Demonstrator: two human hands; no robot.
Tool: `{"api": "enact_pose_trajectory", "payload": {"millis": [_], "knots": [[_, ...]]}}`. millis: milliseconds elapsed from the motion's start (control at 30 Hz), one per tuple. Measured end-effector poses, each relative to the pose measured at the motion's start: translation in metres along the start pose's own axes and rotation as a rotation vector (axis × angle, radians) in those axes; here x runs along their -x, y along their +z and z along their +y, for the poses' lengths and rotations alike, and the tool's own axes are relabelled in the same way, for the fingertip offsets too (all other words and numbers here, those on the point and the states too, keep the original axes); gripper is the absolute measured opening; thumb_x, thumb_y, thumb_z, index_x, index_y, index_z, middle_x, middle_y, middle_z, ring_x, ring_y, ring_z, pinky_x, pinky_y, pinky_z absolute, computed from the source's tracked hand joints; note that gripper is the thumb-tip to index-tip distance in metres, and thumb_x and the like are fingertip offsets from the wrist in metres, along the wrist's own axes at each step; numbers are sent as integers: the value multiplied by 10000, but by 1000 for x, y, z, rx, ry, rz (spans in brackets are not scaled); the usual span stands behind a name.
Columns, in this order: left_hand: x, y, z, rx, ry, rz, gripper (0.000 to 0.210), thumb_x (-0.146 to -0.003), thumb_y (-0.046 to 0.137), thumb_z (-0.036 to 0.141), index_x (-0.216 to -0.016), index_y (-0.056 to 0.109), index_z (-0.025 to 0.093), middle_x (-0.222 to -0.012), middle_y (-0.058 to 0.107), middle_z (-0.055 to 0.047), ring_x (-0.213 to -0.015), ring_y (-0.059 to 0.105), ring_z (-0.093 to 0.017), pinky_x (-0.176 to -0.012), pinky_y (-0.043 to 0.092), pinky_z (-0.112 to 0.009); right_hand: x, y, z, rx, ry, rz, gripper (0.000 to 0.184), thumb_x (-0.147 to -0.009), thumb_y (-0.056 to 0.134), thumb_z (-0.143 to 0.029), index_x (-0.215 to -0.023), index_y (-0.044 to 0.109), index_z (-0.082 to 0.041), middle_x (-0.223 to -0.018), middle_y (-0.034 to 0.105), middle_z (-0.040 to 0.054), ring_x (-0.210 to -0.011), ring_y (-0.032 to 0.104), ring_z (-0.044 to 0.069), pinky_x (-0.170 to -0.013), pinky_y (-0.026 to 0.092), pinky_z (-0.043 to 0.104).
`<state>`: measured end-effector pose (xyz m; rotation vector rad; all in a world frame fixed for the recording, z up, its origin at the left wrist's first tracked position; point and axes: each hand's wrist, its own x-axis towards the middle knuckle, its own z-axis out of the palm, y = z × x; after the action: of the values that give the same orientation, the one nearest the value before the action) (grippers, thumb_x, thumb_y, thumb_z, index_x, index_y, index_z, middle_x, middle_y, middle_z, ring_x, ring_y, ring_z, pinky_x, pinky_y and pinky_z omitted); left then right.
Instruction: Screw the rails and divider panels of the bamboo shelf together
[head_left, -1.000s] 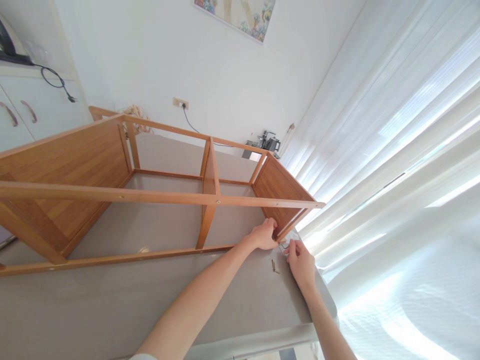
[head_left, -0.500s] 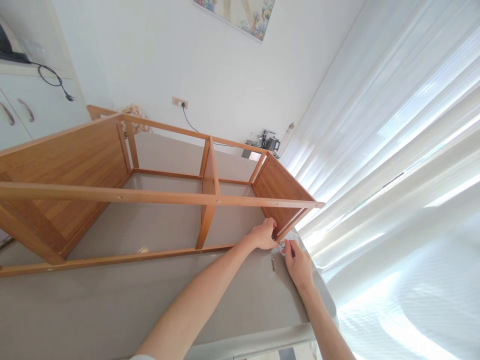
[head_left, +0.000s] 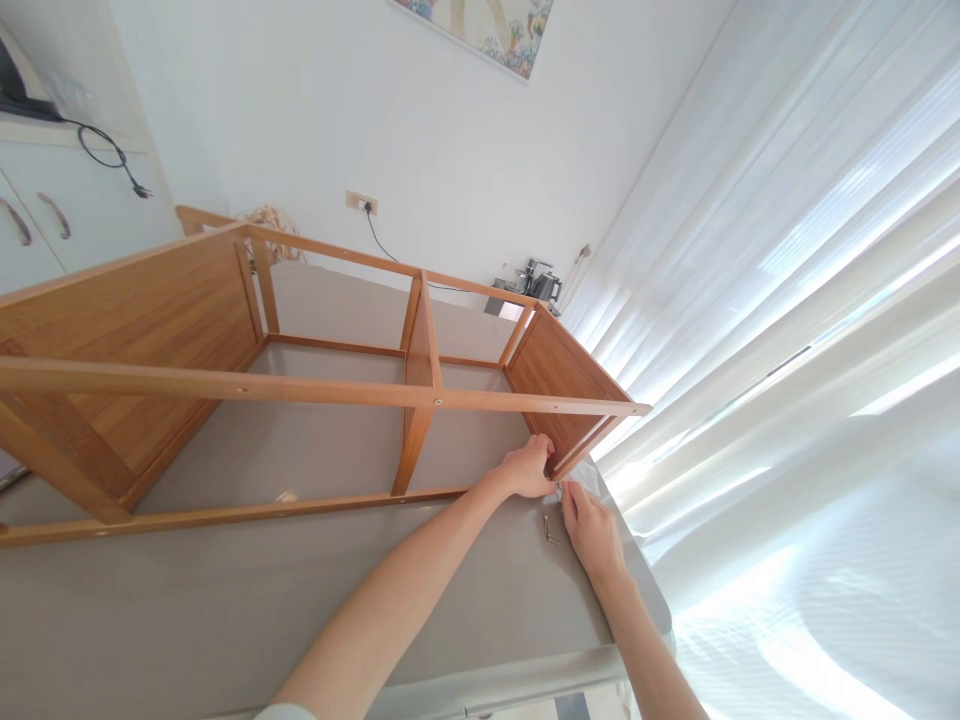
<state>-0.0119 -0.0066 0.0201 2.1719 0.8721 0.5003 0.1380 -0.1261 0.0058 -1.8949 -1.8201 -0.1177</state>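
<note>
A wooden shelf frame (head_left: 330, 388) lies on its side on the grey-covered table (head_left: 420, 620). At its lower right corner, my left hand (head_left: 529, 466) is closed round the bottom rail beside the end panel (head_left: 556, 390). Just right of that corner, my right hand (head_left: 591, 525) pinches a small, thin metal piece that looks like a hex key (head_left: 559, 489). Its tip meets the rail's end, and most of it is hidden by my fingers. Loose screws (head_left: 550, 530) lie on the table below the corner, close to my right hand.
Sheer white curtains (head_left: 780, 400) hang along the table's right edge. A kettle (head_left: 547, 287) and other dark items stand behind the frame. At the left is a white cabinet (head_left: 67, 210) with a dangling plug cord (head_left: 105, 150). A wall socket (head_left: 361, 203) holds a plugged-in cable.
My right hand has shifted slightly left and turned, closer to the frame's corner. My left hand keeps its hold, and the frame stays in place.
</note>
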Motion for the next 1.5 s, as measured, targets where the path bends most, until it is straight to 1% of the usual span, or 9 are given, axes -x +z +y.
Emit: {"api": "enact_pose_trajectory", "payload": {"millis": [133, 333, 467, 567, 700, 867, 1000, 1267, 1500], "knots": [[0, 0, 0, 4, -1, 1, 563, -703, 749, 376, -1134, 405, 260, -1270, 554, -52, -1038, 657, -239, -885, 531, -352, 0, 1, -2, 4, -14, -1, 456, -1007, 290, -524, -812, 593, -244, -692, 603, 36, -637, 580, 207, -604, 387, 312], [0, 1, 0, 6, 2, 11, 570, -698, 746, 388, -1137, 407, 259, -1269, 550, -54, -1065, 649, -251, -896, 523, -355, -2, 0, -1, -53, 125, 50, 477, -1006, 288, -566, -860, 607, -243, -739, 683, 37, -631, 637, 196, -602, 425, 295], [1, 0, 1, 5, -2, 6, 568, -700, 745, 384, -1143, 411, 259, -1268, 553, -57, -1055, 653, -249, -894, 524, -356, -5, -3, -2, -96, 177, 40, 490, -997, 297, -589, -842, 608, -244, -751, 713, 37, -651, 670, 203, -626, 447, 294], [1, 0, 1, 5, -1, 7, 569, -701, 743, 387, -1146, 411, 260, -1268, 553, -58, -1045, 654, -248, -889, 526, -358, -5, -4, -2, -110, 189, 32, 477, -992, 315, -591, -824, 603, -250, -753, 722, 30, -686, 684, 211, -639, 442, 292], [0, 1, 0, 8, 8, 11, 560, -713, 728, 410, -1147, 409, 259, -1260, 551, -59, -1028, 656, -248, -875, 526, -366, -3, -5, -3, -112, 210, 38, 457, -990, 331, -581, -813, 595, -252, -771, 729, 15, -658, 674, 193, -645, 432, 284], [-2, 2, -3, 9, 17, 12, 574, -696, 733, 394, -1146, 403, 259, -1257, 545, -61, -1022, 656, -252, -855, 525, -364, -4, -6, -2, -113, 226, 41, 475, -989, 319, -586, -841, 617, -248, -763, 730, 21, -647, 675, 199, -646, 434, 292], [-2, 3, -4, 10, 26, 15, 568, -700, 724, 400, -1145, 403, 254, -1250, 546, -63, -1015, 657, -253, -849, 528, -370, -4, -6, -2, -117, 224, 39, 469, -994, 318, -579, -863, 622, -248, -761, 726, 20, -642, 673, 194, -646, 435, 290], [-3, 5, -4, 11, 16, 24, 576, -693, 742, 390, -1143, 408, 257, -1260, 555, -59, -1040, 654, -255, -867, 528, -359, -3, -2, -6, -107, 184, 37, 439, -980, 355, -583, -842, 603, -248, -763, 720, 27, -693, 678, 206, -640, 422, 284], [-3, 5, -5, 13, 25, 30, 564, -683, 734, 368, -1132, 411, 253, -1241, 559, -56, -1003, 660, -245, -841, 529, -350, -8, -5, -10, -149, 260, 42, 447, -982, 338, -573, -785, 571, -246, -756, 727, 16, -562, 641, 176, -602, 419, 286]]}}
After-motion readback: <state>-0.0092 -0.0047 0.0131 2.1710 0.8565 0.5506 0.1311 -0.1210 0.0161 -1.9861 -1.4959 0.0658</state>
